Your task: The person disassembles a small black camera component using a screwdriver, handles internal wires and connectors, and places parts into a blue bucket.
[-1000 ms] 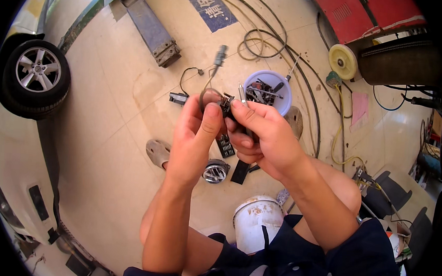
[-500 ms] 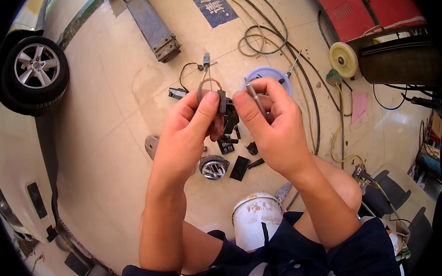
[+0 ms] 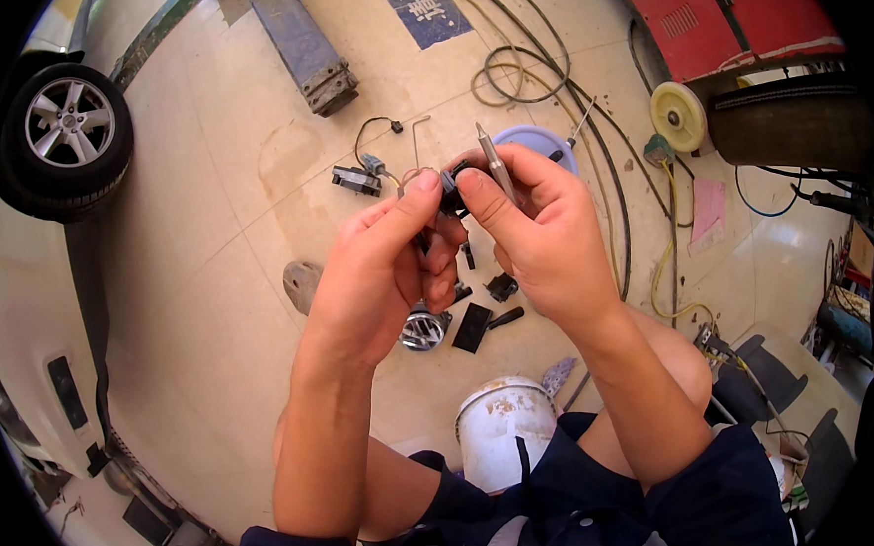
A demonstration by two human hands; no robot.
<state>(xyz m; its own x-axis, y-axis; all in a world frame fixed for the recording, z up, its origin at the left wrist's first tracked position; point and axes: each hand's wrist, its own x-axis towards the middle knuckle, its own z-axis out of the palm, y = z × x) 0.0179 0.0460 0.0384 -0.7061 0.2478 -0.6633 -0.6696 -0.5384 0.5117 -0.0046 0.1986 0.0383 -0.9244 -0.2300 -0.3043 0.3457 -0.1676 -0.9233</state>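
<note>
My left hand [image 3: 373,270] is closed around a small grey-and-black wired electrical connector [image 3: 450,191], pinched near its thumb tip. My right hand [image 3: 553,235] is closed as well, its thumb against the black side of that connector. Between its thumb and fingers, a silver pen-shaped tool [image 3: 498,165] points up and away. The fingers hide much of the connector. Beyond my left hand, a black plastic part [image 3: 357,180] lies on the floor beside a thin cable with a plug [image 3: 372,163]. Under the hands are a round silver piece [image 3: 422,330] and a flat black case [image 3: 472,327].
A white bucket [image 3: 508,430] stands by my knees. Past my right hand sits a lilac round container [image 3: 543,143], with hoses [image 3: 526,80] looping behind it. A car wheel [image 3: 69,125] is at the left, a grey metal beam [image 3: 296,43] farther back, and a red cabinet [image 3: 677,29] far right.
The connector has turned between my fingers, showing its grey end. My left fingers have curled further beneath it. The silver tool has shifted up and now points more upright.
</note>
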